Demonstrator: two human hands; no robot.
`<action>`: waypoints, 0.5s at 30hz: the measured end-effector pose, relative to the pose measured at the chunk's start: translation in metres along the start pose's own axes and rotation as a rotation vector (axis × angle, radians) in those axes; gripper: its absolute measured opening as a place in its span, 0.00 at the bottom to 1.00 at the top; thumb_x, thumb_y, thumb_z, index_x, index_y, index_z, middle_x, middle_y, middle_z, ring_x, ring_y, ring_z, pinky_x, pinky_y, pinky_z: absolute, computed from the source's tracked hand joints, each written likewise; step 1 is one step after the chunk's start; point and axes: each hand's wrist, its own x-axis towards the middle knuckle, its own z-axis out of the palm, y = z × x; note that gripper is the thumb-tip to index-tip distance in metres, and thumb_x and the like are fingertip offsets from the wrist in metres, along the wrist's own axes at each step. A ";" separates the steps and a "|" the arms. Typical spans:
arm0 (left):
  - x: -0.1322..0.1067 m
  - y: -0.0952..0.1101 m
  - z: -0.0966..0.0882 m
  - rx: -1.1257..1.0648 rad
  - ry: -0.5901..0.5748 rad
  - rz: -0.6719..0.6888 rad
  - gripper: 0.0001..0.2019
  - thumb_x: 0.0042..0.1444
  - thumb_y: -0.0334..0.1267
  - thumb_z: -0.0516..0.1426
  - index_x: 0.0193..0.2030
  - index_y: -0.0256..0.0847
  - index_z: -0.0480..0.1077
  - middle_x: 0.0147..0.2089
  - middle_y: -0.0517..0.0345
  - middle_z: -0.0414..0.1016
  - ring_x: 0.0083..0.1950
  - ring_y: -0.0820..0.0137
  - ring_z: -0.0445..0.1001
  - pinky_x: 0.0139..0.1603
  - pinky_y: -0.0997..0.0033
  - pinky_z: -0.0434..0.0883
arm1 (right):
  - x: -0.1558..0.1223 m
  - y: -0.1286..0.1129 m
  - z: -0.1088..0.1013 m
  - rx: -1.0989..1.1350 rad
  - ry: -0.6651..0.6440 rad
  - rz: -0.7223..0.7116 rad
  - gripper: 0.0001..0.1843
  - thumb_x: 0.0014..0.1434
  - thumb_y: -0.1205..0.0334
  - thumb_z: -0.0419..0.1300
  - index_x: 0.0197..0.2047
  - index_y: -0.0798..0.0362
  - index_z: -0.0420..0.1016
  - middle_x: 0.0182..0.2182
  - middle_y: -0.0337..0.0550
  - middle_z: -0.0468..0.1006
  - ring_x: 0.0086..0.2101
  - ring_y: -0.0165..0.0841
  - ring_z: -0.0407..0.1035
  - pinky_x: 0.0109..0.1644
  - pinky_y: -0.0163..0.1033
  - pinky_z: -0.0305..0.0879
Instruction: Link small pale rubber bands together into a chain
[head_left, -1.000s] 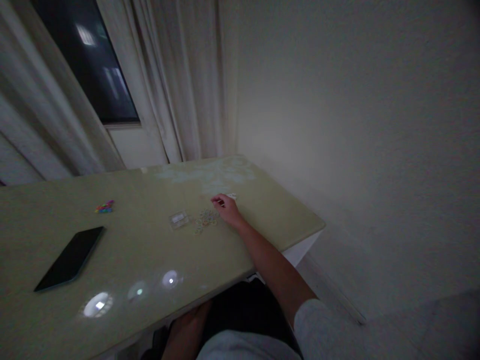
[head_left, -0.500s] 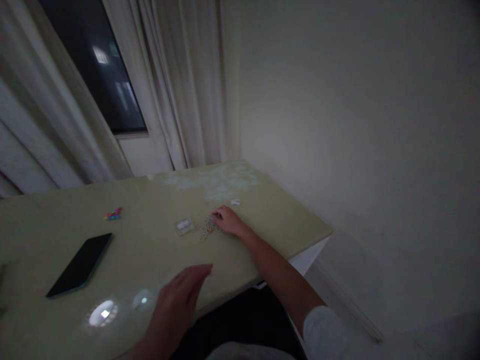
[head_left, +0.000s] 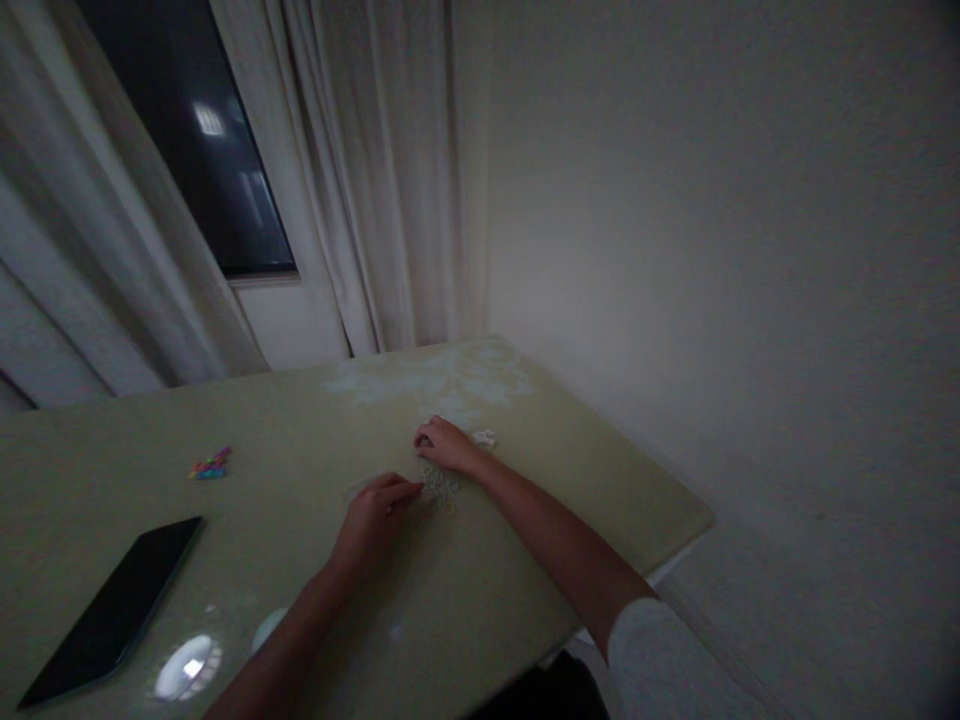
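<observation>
A small pile of pale rings or links (head_left: pixel 440 485) lies on the table, too small and dim to name surely. My left hand (head_left: pixel 379 512) is at the pile's left side, thumb and fingers drawn together, their tips touching its edge. Just beyond the pile is my right hand (head_left: pixel 444 443), with its fingers curled inward and the thumb near them. Whatever either hand may pinch is hidden. Several small white pieces (head_left: pixel 484 438) sit to the right of my right wrist. A clear plastic box (head_left: pixel 352 491) is mostly covered by my left hand.
A black tablet-like slab (head_left: pixel 112 610) lies at the left on the pale glossy table (head_left: pixel 285 480). Behind it is a cluster of small bright-coloured pieces (head_left: pixel 211 464). A wall (head_left: pixel 675 300) runs along the right, and curtains (head_left: pixel 397 200) hang beyond the far edge.
My left hand has moved forward from the table's near edge to the pile, covering most of the clear box. My right hand has shifted slightly off the pile, to its far side. The view has tilted.
</observation>
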 end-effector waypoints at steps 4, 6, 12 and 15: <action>-0.014 -0.010 0.002 -0.030 0.018 0.013 0.15 0.66 0.37 0.54 0.46 0.44 0.84 0.41 0.52 0.85 0.41 0.66 0.82 0.42 0.69 0.76 | -0.003 0.007 0.002 0.020 -0.053 -0.013 0.03 0.62 0.70 0.68 0.36 0.55 0.80 0.37 0.42 0.74 0.39 0.33 0.69 0.46 0.36 0.63; -0.017 -0.010 0.002 -0.044 0.027 0.004 0.15 0.67 0.38 0.54 0.44 0.44 0.84 0.40 0.52 0.85 0.41 0.65 0.82 0.43 0.69 0.76 | -0.008 0.009 0.002 0.029 -0.065 -0.019 0.02 0.64 0.70 0.67 0.38 0.55 0.79 0.38 0.42 0.74 0.40 0.33 0.68 0.47 0.36 0.63; -0.026 -0.002 0.002 -0.065 0.135 -0.053 0.12 0.66 0.43 0.56 0.41 0.46 0.82 0.36 0.56 0.84 0.33 0.68 0.80 0.38 0.71 0.77 | -0.014 0.013 0.003 0.059 -0.061 -0.013 0.15 0.68 0.66 0.65 0.57 0.52 0.74 0.47 0.45 0.74 0.41 0.32 0.70 0.50 0.38 0.63; -0.031 0.003 0.004 -0.091 0.150 -0.107 0.12 0.67 0.43 0.56 0.44 0.47 0.81 0.37 0.58 0.84 0.33 0.69 0.80 0.36 0.73 0.77 | -0.013 0.014 0.003 0.072 -0.077 -0.008 0.12 0.68 0.64 0.65 0.55 0.52 0.76 0.46 0.44 0.74 0.39 0.31 0.70 0.49 0.37 0.63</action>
